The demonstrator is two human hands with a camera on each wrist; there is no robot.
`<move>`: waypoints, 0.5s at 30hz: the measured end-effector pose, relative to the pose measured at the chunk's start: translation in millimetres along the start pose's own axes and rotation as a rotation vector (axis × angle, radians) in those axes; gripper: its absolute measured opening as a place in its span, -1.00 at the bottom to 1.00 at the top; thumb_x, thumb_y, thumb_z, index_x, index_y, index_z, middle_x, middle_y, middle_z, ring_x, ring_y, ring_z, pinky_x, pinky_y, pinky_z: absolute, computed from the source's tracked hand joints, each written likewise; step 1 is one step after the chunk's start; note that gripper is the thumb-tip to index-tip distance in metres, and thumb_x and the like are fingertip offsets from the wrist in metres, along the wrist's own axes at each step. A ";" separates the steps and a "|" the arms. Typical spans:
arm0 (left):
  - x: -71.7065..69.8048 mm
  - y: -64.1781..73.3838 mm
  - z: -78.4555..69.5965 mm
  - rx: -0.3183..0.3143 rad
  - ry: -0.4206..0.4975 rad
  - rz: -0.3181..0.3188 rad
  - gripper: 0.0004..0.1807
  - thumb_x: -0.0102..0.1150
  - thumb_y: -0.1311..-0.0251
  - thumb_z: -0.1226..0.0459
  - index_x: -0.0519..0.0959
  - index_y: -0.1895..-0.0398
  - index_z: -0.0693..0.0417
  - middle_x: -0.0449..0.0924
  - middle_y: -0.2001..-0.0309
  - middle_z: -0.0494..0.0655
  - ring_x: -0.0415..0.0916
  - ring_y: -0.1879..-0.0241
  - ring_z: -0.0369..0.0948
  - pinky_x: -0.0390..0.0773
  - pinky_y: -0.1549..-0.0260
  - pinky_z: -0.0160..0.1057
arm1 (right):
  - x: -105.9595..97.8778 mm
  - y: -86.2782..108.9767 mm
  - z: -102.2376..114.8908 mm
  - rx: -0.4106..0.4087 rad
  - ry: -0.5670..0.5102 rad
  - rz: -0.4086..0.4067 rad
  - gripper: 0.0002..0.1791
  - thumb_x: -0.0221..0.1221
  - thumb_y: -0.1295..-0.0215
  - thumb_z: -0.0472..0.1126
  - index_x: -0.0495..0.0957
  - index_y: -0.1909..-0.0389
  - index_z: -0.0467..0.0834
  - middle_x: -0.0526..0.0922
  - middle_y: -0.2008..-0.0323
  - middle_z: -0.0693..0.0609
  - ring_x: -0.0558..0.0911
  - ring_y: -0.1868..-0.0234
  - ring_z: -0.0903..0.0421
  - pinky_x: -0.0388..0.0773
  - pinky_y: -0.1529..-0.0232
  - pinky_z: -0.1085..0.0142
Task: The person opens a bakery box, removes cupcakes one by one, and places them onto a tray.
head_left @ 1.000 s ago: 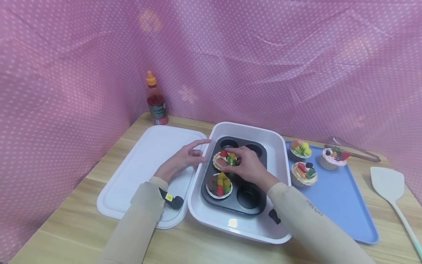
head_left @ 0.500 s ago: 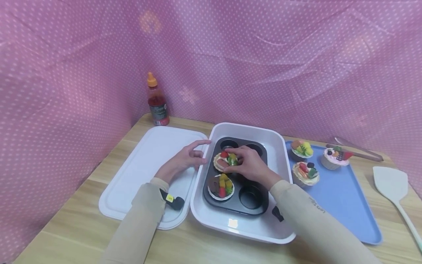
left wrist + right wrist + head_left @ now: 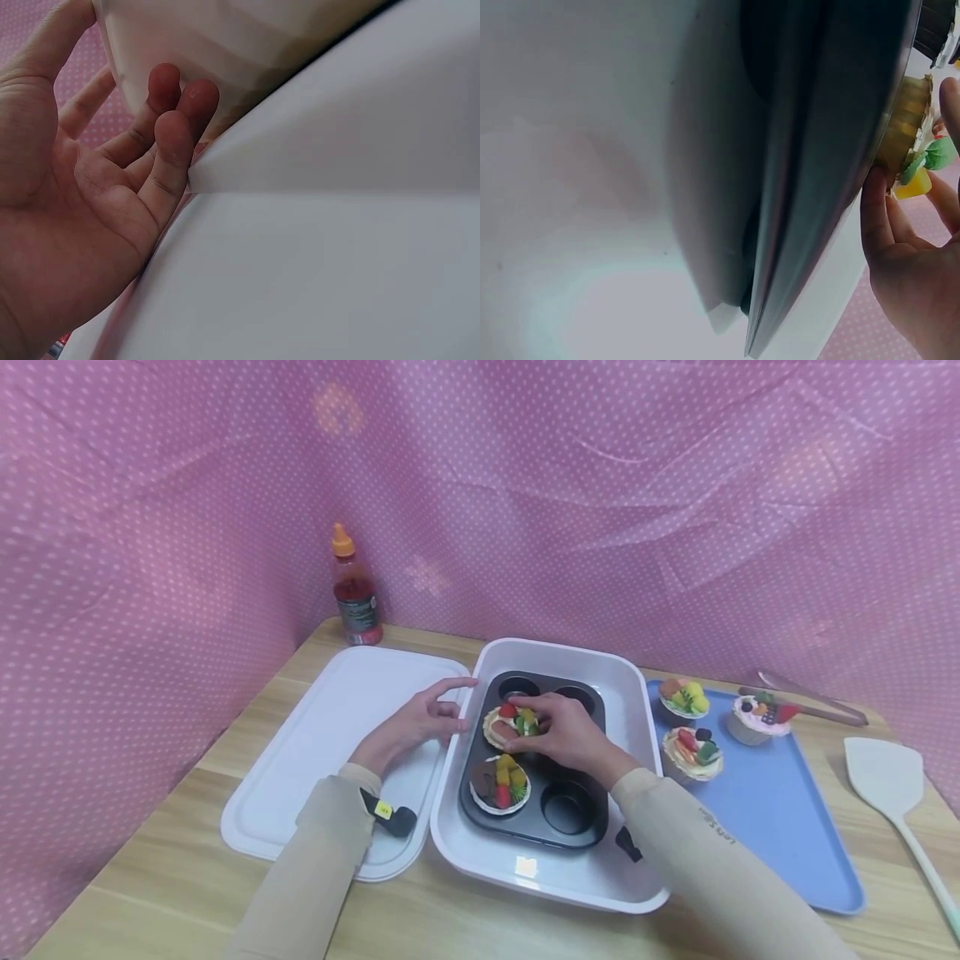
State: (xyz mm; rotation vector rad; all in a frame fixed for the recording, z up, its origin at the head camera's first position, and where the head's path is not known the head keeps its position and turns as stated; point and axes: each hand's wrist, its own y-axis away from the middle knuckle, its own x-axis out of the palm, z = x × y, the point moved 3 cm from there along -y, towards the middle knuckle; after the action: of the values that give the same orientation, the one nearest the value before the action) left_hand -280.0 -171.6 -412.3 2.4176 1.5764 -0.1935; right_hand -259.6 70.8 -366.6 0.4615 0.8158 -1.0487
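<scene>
In the head view my right hand (image 3: 573, 735) holds a fruit-topped cupcake (image 3: 501, 727) by its edge, in the left middle cup of a dark muffin tin (image 3: 491, 827). The right wrist view shows the cupcake's golden pleated wrapper (image 3: 906, 127) between thumb and fingers, partly raised above the tin's surface. A chocolate cupcake with fruit (image 3: 500, 785) sits in the front left cup. The tin lies inside a white bin (image 3: 637, 777). My left hand (image 3: 420, 718) is at the bin's left rim, fingers loosely bent, thumb and index spread; it grips nothing.
A white lid (image 3: 322, 760) lies left of the bin. At right, a blue tray (image 3: 772, 810) bears several cupcakes (image 3: 692, 755). Metal tongs (image 3: 817, 700) and a white spatula (image 3: 885, 777) lie beyond it. A sauce bottle (image 3: 357, 597) stands at the back left, before the pink cloth.
</scene>
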 end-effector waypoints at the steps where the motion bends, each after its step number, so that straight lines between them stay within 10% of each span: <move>1: -0.1 0.1 0.0 -0.001 0.001 0.000 -0.28 0.32 -0.27 0.24 0.31 -0.43 -0.48 0.56 0.21 -0.04 0.51 0.25 -0.08 0.11 -0.27 0.19 | 0.2 -0.2 -0.1 0.001 0.001 -0.002 -0.17 0.50 -0.02 0.13 0.50 -0.36 0.03 0.61 -0.05 -0.05 0.58 0.00 0.00 0.62 -0.06 0.07; 15: 0.9 -3.0 -0.8 0.061 0.079 0.037 -0.25 0.28 -0.27 0.33 0.27 -0.50 -0.26 0.55 0.35 -0.13 0.50 0.45 -0.21 0.44 0.05 -0.14 | 0.5 0.8 -0.2 0.006 -0.008 -0.006 -0.20 0.47 -0.05 0.20 0.52 -0.34 0.04 0.63 -0.05 0.01 0.56 0.06 0.04 0.59 0.01 0.13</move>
State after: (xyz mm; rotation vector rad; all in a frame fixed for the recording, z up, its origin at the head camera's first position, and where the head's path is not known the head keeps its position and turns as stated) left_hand -282.4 -169.4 -412.2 2.5283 1.5801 -0.1429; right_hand -258.9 71.0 -367.1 0.4602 0.8077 -1.0579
